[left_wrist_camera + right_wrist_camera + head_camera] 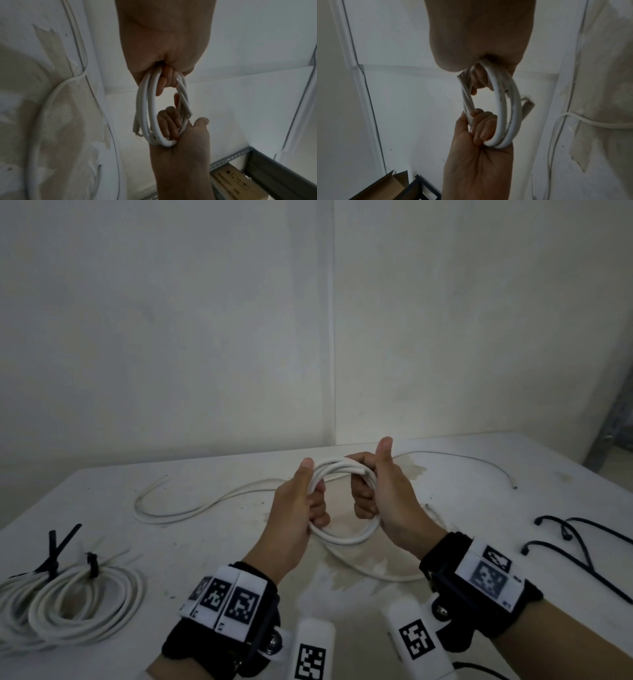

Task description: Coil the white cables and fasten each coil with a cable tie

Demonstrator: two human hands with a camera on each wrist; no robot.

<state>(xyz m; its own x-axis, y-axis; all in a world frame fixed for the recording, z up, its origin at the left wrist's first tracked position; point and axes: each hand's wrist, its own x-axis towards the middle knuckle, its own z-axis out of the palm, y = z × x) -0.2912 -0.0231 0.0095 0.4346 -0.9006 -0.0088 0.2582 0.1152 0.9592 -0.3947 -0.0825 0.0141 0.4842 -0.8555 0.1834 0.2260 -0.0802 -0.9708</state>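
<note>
White walls meet at a corner behind a stained white surface. Your left hand and right hand hold one coil between them, raised above the surface. Left fingers curl through the loops and grip one side of the coil; right fingers curl round the opposite side, thumb raised. A cut cable end projects beside the right-hand grip. Loose cable lies on the surface beyond your left hand, another length near your right wrist. Two tied coils, each fastened with a black tie, lie well left of your left wrist. Spare black ties lie right of your right wrist.
</note>
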